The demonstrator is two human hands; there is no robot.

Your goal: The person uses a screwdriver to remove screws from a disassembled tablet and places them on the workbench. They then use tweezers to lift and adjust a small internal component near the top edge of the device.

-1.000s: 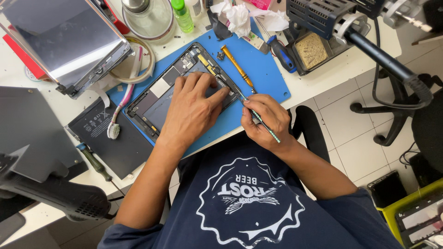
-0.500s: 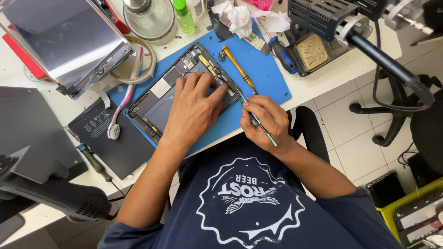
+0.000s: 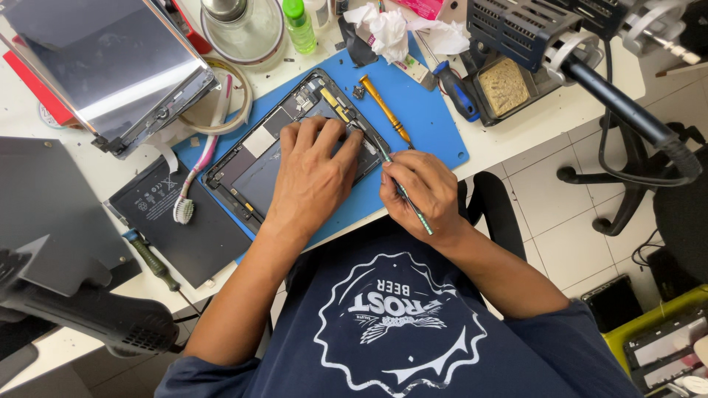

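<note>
An opened tablet body (image 3: 251, 166) lies on a blue work mat (image 3: 431, 125), its circuit boards and connectors exposed. My left hand (image 3: 313, 180) presses flat on the tablet's right half, fingers spread towards the far edge. My right hand (image 3: 420, 193) grips a thin metal tool (image 3: 404, 193) like a pen. The tool's tip reaches the tablet's right edge by my left fingertips. The part under the tip is hidden.
The detached tablet screen (image 3: 96, 66) leans at the back left. A black flat battery (image 3: 177, 214), a toothbrush (image 3: 192, 184), a yellow-handled screwdriver (image 3: 383, 109), a green bottle (image 3: 299, 26), crumpled tissues (image 3: 387, 29), a brass-wool tip cleaner (image 3: 505, 87) and a heat gun (image 3: 88, 313) surround the mat.
My right hand has shifted slightly left and up along the tablet's edge with the tool. My left hand stays pressed on the tablet.
</note>
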